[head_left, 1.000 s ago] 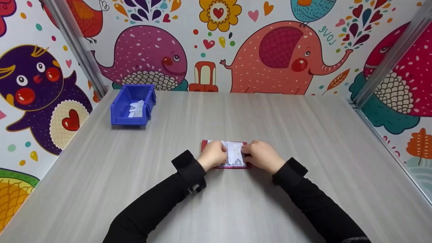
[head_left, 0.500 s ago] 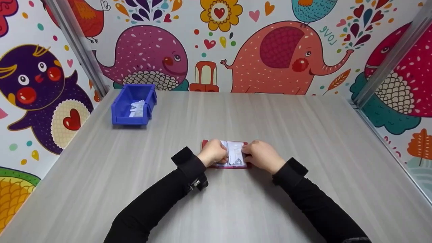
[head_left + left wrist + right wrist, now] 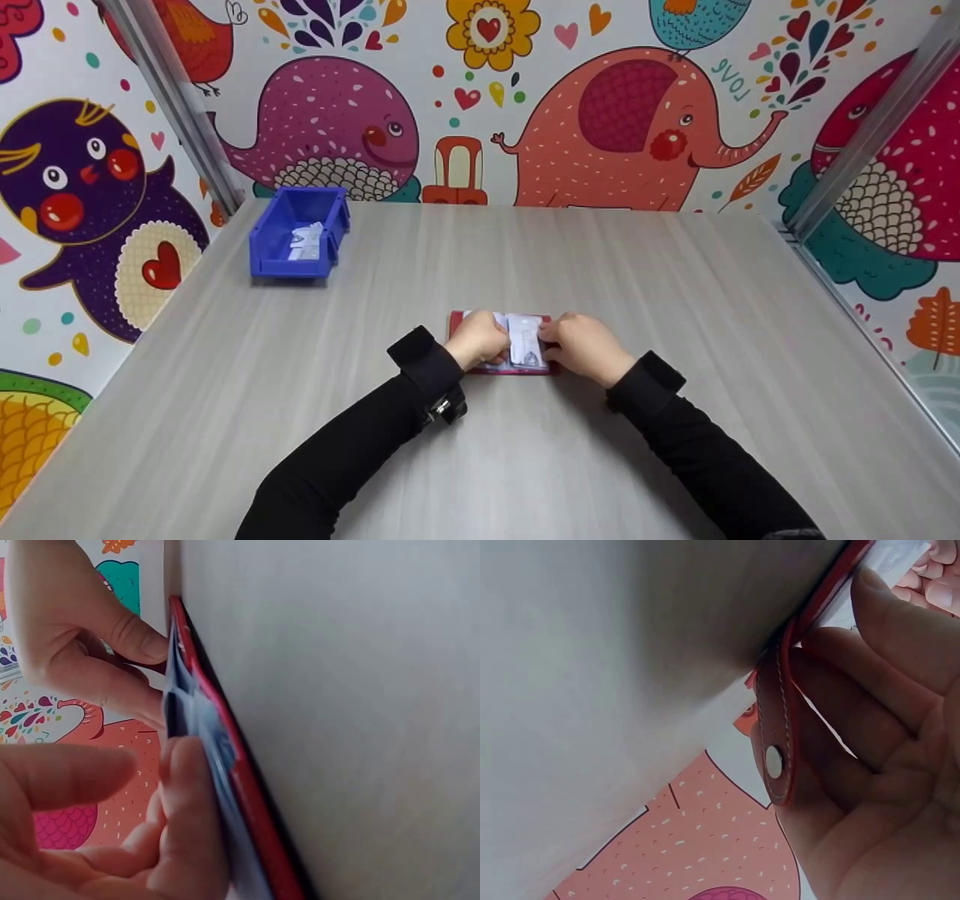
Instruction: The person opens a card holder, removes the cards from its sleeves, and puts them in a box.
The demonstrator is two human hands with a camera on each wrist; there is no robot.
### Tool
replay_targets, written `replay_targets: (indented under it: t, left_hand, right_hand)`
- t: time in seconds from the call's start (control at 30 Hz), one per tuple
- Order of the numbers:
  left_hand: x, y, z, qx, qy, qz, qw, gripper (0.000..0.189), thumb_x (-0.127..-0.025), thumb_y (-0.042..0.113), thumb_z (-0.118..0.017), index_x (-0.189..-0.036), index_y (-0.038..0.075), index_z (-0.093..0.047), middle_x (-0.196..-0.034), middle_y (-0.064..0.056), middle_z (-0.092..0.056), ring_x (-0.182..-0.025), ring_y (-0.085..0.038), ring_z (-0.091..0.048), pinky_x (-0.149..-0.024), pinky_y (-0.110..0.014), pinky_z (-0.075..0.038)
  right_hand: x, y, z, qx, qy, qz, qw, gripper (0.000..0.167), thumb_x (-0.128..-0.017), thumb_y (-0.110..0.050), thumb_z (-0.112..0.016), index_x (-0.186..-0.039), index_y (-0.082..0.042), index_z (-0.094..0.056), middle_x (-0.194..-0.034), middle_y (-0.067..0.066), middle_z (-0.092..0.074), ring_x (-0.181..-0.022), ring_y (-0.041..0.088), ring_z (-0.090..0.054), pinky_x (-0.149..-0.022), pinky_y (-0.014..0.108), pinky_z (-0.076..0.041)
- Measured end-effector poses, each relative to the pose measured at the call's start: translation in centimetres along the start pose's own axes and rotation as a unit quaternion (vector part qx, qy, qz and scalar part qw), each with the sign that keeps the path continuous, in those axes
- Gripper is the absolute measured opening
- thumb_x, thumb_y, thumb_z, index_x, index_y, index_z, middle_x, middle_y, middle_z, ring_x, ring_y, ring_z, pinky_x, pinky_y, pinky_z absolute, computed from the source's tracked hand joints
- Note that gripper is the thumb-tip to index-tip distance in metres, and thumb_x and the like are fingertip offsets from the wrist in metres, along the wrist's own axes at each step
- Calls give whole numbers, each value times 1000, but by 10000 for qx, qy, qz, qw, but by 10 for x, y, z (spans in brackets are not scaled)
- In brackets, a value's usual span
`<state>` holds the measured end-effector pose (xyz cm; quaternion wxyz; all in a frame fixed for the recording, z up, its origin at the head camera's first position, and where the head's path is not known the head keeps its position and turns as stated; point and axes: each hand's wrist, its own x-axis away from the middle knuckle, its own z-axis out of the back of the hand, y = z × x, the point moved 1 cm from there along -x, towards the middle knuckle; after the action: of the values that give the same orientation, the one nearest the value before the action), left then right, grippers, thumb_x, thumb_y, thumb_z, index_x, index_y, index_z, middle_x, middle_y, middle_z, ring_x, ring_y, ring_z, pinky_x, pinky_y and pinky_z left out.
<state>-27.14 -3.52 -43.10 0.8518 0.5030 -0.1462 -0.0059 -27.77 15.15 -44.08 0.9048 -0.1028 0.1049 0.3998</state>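
A red card holder [image 3: 455, 321] lies spread on the table, with clear plastic sleeves [image 3: 214, 727] inside. On its right half is a whitish printed card [image 3: 525, 339]. My left hand [image 3: 480, 337] is over the left half; in the left wrist view a bent finger presses against the sleeves while the thumb stands apart from it. My right hand [image 3: 589, 346] pinches the holder's right edge, thumb on the inner side and fingers behind. A stitched strap with a metal snap [image 3: 774, 727] sticks out by the right palm. The left hand covers much of the left half.
A blue plastic bin [image 3: 289, 268] with several whitish cards [image 3: 305, 241] stands at the back left of the wood-grain table [image 3: 420, 255]. Walls with cartoon animals [image 3: 622, 142] and metal posts [image 3: 172, 112] enclose the back and sides.
My left hand has shifted very slightly to the right over the card holder, its wrist turning a little. My right hand has stayed at the holder's right edge.
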Motion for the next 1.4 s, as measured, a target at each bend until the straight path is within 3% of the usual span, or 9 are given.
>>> replay_targets:
  t: [0.3, 0.57, 0.87, 1.07, 1.4]
  left_hand:
    - [-5, -1, -1, 246, 2, 228, 9994, 21, -81, -10, -53, -65, 1, -61, -52, -4, -57, -41, -8, -54, -45, -20, -51]
    - [-5, -3, -3, -355, 85, -113, 9993, 22, -80, -7, -59, -62, 5, -60, -49, 0, -55, -39, -6, -52, -43, -18, -49]
    - [-5, -3, -4, -815, 207, -212, 9962, 33, -80, -5, -59, -54, 13, -52, -47, 5, -53, -43, -8, -59, -41, -15, -44]
    - [-3, -3, -4, -617, 189, -194, 9977, 37, -78, -7, -53, -49, 15, -46, -45, 6, -49, -46, -11, -62, -42, -16, -46]
    - [-3, -7, -1, -235, 343, -211, 9989, 32, -75, -9, -50, -51, 12, -48, -53, 3, -50, -50, -13, -64, -47, -20, -52]
  right_hand:
    - [0, 0, 0, 29, 13, 43, 10000, 20, -74, -1, -80, -71, -7, -61, -78, 6, -70, -66, 26, -59, -59, 41, -50]
    - [0, -1, -1, -23, -11, -23, 10000, 19, -73, 0, -80, -72, -6, -63, -79, 7, -70, -68, 28, -61, -61, 43, -51]
    - [0, -5, 1, 48, -154, -324, 9993, 23, -74, -8, -83, -68, -8, -61, -80, 7, -71, -70, 28, -60, -62, 43, -52]
    - [-1, -7, 2, 110, -170, -383, 9991, 28, -72, -10, -84, -64, -9, -57, -68, 3, -61, -65, 27, -57, -56, 42, -49]
    - [0, -7, 1, 85, -260, -543, 9982, 29, -75, -11, -84, -64, -9, -58, -70, 5, -63, -65, 25, -56, -55, 41, -49]
